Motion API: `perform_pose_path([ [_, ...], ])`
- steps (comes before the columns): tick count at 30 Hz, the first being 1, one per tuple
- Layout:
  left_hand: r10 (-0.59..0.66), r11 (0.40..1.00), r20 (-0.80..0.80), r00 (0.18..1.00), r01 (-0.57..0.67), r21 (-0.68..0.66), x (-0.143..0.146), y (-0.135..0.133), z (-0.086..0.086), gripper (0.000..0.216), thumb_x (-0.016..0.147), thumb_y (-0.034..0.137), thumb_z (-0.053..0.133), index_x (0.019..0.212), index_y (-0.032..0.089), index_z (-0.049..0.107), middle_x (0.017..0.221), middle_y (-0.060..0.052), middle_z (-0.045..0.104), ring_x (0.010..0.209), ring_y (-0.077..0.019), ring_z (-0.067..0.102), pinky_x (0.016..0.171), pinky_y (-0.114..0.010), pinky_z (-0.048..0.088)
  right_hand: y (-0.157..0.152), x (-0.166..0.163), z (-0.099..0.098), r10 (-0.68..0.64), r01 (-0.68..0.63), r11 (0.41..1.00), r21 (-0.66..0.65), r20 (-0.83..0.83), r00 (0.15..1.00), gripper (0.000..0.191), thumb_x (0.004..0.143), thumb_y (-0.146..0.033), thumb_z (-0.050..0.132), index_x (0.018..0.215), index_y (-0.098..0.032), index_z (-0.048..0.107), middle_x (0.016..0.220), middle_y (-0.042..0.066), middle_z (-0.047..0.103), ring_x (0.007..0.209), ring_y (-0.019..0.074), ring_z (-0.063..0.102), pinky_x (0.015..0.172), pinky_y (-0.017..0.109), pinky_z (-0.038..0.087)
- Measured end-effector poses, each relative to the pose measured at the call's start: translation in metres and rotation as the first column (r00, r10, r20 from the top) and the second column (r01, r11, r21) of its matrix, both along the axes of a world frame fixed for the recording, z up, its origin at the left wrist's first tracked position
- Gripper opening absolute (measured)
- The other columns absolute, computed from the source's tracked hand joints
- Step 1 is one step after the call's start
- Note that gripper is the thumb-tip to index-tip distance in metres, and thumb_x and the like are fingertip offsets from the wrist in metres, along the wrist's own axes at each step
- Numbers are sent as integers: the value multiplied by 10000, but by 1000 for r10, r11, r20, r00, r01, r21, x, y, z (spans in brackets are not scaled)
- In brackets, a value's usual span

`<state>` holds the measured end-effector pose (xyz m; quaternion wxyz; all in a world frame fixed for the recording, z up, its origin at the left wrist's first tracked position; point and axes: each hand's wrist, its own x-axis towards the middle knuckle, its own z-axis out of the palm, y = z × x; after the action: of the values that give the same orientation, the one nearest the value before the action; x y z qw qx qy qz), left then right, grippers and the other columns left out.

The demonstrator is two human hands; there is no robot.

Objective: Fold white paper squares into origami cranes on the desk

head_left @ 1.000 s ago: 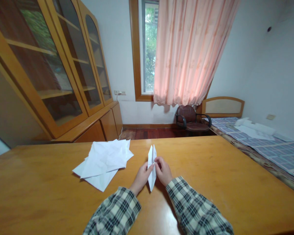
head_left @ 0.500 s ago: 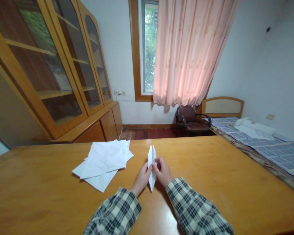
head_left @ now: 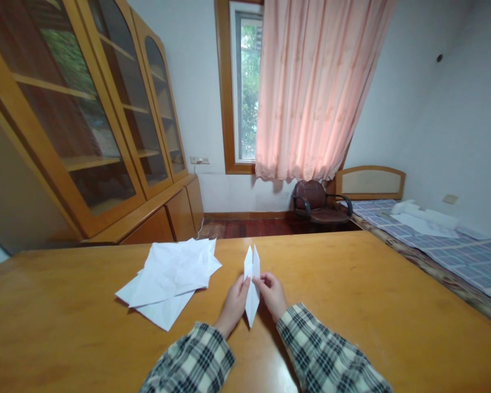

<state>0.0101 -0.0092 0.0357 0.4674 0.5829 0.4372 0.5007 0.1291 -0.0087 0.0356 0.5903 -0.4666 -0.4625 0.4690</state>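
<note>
Far left: one wooden cabinet with glazed upper doors, standing beyond the counter.

Left part of the counter: one loose pile of white sheets, overlapping at uneven angles, corners sticking out on several sides; untouched, well apart from the hands.

Left of centre: one plaid left sleeve, and from it the left hand, reaching far and to the right. Its fingers grasped the folded paper along the left edge, thumb on the upper face; the remaining fingers were mostly hidden.

Centre: one folded paper, white, narrow, between the two hands. Long axis ran near to far, almost straight; near end a single point, far end parted into two points with a slit between them. Whether its underside met the counter could not be told.

Right of centre: the right hand, its thumb and forefinger pinching the same paper at its right side, about midway along the length, thumb tip close to the middle line. Neither hand lay nearer than the other; both touched the piece, from opposite sides across its short width. One plaid right sleeve followed.

Far right: one bed with checked cover.
</note>
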Motion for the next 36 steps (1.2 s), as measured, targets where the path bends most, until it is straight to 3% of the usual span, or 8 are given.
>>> perform_pose_path([
  [5,6,1000,-1,1000,-6,-28,0,-2,4,477,820,599,453,771,151,610,651,-15,586,610,-167,526,570,-256,403,-1,1,1,-19,18,999,30,42,999,379,680,-539,652,677,-177,539,571,-29,528,527,121,485,470,224,389],
  [11,112,989,-103,988,-102,104,-7,7,7,372,751,512,581,657,163,672,729,-56,643,738,-212,568,703,-288,431,-1,4,3,-55,47,995,86,94,994,368,701,-530,642,679,-169,573,617,-2,573,582,138,523,521,236,420],
  [19,64,997,11,998,-64,-49,-7,7,4,354,750,486,594,769,144,683,697,-27,659,680,-185,568,635,-259,431,0,5,-1,-55,45,994,98,107,993,357,726,-517,632,718,-162,592,667,21,607,644,161,558,578,253,443],
  [36,-6,989,202,979,36,-143,-5,8,1,324,718,451,659,784,136,628,701,-7,622,660,-144,550,630,-232,419,-2,5,3,-41,38,996,82,26,999,345,718,-500,650,753,-161,595,693,26,630,686,176,583,639,280,467],
])
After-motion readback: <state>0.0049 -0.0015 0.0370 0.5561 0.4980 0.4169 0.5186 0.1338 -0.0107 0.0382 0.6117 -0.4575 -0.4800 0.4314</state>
